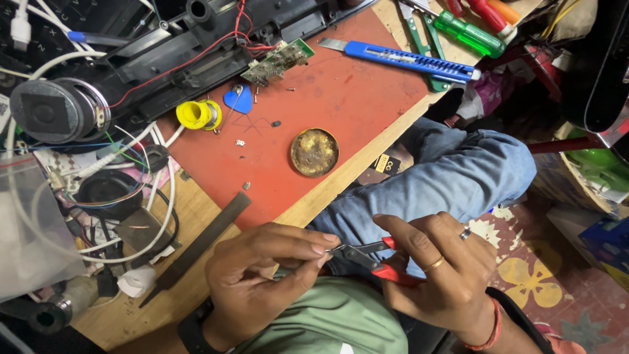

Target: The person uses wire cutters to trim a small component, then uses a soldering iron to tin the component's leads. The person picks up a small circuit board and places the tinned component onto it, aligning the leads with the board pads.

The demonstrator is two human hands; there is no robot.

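On the red mat (pixel 341 105) of the cluttered workbench (pixel 196 216), an opened black speaker housing (pixel 164 52) lies along the far edge, a small green circuit board (pixel 278 62) beside it. Off the near edge, over the lap, the right hand (pixel 445 275) is closed around red-handled cutters (pixel 370 255). The left hand (pixel 262 275) pinches something too small to identify at their tip, so the work looks like trimming, calling for a steady squeeze.

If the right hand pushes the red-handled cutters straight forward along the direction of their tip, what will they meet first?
The right hand points the red-handled cutters toward the left hand. Their tip is already at the left hand's fingertips, so those fingertips would likely be met first; whether something small is pinched there cannot be told.
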